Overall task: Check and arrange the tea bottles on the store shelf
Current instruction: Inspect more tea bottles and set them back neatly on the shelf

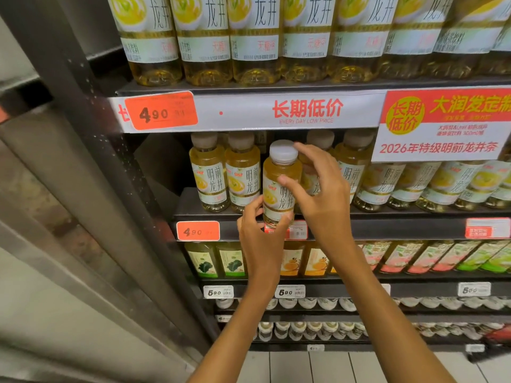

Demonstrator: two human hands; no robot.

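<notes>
the left hand (261, 239) grips the bottom of a small tea bottle (279, 186), fingers curled round its base. the right hand (322, 194) pinches the same bottle higher up, thumb on the label and forefinger up by the white cap (283, 152). the bottle is upright, just in front of the middle shelf (387, 226), near its left end. two matching bottles (225, 175) stand just left of it, more to the right. an orange price tag (198, 231) sits on the shelf edge.

Two bare forearms, no sleeves, left grip (260, 239), right grip (323, 194)
</notes>
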